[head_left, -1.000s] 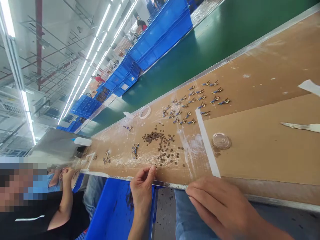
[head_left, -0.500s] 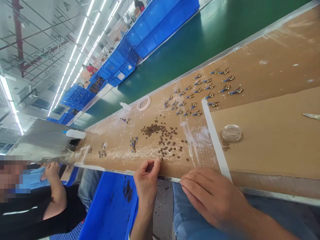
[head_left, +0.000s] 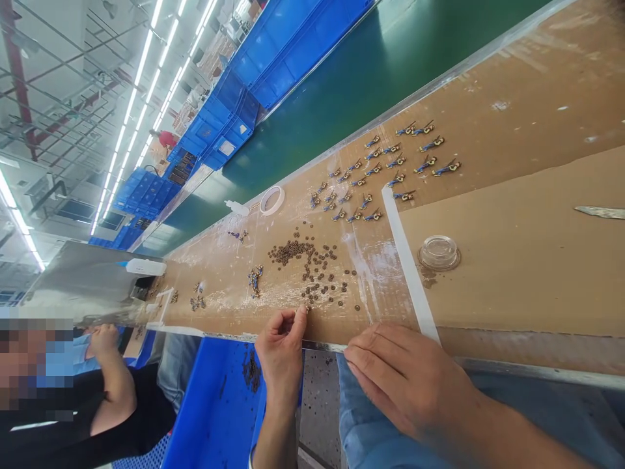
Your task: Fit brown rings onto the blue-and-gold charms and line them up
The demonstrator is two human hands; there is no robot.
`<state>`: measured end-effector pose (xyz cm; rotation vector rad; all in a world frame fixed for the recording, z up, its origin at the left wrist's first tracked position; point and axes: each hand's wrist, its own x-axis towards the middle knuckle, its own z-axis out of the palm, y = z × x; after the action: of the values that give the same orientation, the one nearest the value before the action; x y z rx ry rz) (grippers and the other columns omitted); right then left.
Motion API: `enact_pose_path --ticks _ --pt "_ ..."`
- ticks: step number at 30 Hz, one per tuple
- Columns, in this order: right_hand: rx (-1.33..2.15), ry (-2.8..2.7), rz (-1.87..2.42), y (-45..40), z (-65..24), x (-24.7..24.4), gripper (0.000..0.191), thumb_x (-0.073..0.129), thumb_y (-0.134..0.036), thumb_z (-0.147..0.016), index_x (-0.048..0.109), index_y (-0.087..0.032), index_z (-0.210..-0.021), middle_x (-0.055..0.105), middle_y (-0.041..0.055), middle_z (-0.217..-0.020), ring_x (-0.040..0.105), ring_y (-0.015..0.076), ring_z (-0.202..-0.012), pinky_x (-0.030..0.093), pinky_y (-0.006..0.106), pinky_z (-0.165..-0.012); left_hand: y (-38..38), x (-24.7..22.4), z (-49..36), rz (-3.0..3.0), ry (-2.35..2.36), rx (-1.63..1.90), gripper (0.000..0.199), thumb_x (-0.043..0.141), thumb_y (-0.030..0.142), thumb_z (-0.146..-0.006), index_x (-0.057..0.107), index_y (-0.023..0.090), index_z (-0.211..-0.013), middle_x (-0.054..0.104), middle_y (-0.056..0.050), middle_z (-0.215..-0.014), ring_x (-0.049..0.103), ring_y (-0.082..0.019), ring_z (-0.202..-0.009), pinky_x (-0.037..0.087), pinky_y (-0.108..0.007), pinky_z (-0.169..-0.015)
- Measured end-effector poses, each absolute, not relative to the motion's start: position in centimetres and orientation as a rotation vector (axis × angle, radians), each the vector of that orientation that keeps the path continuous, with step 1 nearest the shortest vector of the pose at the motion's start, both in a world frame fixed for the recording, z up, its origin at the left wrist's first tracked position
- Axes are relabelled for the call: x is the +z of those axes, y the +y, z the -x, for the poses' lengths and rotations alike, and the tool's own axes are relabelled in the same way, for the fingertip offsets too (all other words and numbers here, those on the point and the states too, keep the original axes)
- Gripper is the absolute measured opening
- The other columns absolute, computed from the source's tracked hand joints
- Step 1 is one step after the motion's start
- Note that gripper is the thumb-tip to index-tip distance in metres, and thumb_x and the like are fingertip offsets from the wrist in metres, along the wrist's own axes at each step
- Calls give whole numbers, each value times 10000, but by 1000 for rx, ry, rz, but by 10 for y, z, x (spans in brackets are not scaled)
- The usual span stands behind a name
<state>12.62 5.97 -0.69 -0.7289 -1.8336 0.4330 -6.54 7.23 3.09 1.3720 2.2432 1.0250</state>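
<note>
The right hand sits closer to the left hand than a second ago — both at the near edge of the table

The left thumb and forefinger meet near the loose brown discs; whether they clamp on one is too small to tell. The right fingers bend side by side, palm hidden, so I cannot tell whether they close on anything. The discs lie heaped and scattered beyond the hands, with small blue-and-yellow figures farther back — a clear dish rests right of the white tape strip
</note>
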Motion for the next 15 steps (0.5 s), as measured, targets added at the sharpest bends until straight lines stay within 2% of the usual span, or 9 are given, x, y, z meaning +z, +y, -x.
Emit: enact_pose_path --ticks 10,15 --pt "456 -1827 726 59 -125 -9 150 503 -82 -932 622 -117 -848 661 70 -794 624 179 -797 541 322 -754 75 36 59 -1443 2293 931 293 733 442 -716 701 162 -638 618 9 -567 514 -118 -546 404 -215 -544" --pt "455 -1831 737 59 -125 -9 173 475 -94 -952 642 -124 -921 668 61 -783 630 172 -792 541 312 -761 76 37 60 -1551 2308 862 289 719 438 -740 687 172 -633 615 14 -567 510 -118 -542 395 -218 -546"
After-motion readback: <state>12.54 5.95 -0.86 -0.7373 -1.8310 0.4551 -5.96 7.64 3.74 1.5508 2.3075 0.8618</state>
